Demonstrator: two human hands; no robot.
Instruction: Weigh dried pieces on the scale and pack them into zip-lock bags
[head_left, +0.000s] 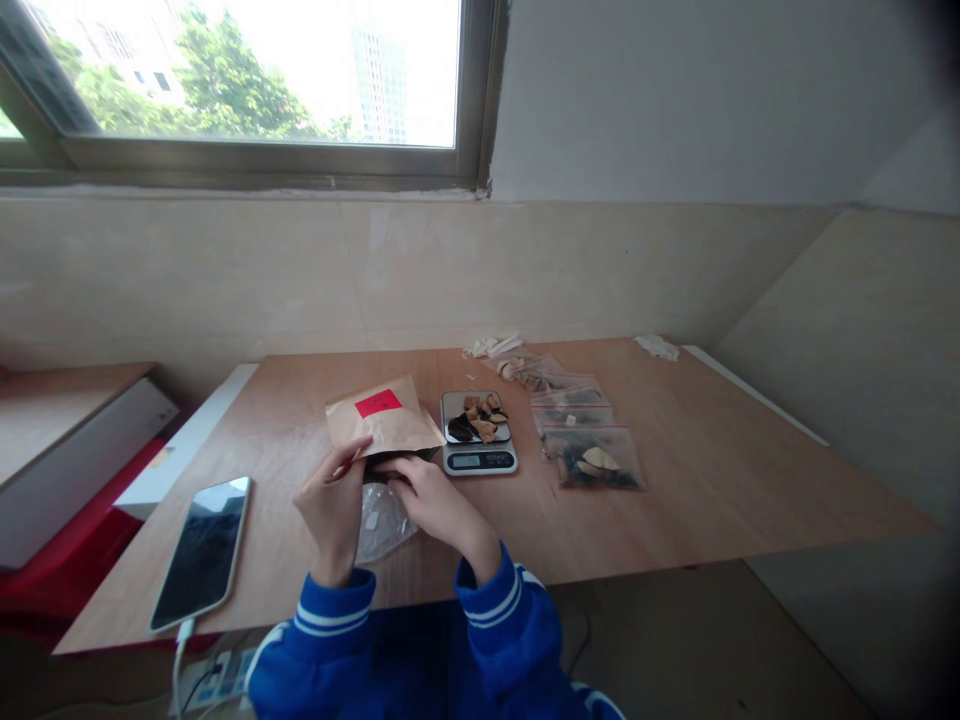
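Observation:
My left hand [339,500] grips a brown kraft paper bag [401,425] by its near edge, thumb on top. The bag bears a red label [378,402] and its dark mouth faces me. My right hand [431,497] reaches into that mouth; its fingertips are hidden inside. Below both hands lies a clear plastic bag [382,525] with a small white tag. Just right of the paper bag stands a digital kitchen scale [480,461], its metal plate holding dried brown and dark pieces [480,420]; the display reading is too small to make out.
Several clear zip bags with dried pieces, the nearest one [600,460], overlap right of the scale. White crumpled material [495,346] lies behind them, more [657,347] at the far right edge. A phone [202,555] on a charging cable [180,655] rests at the left.

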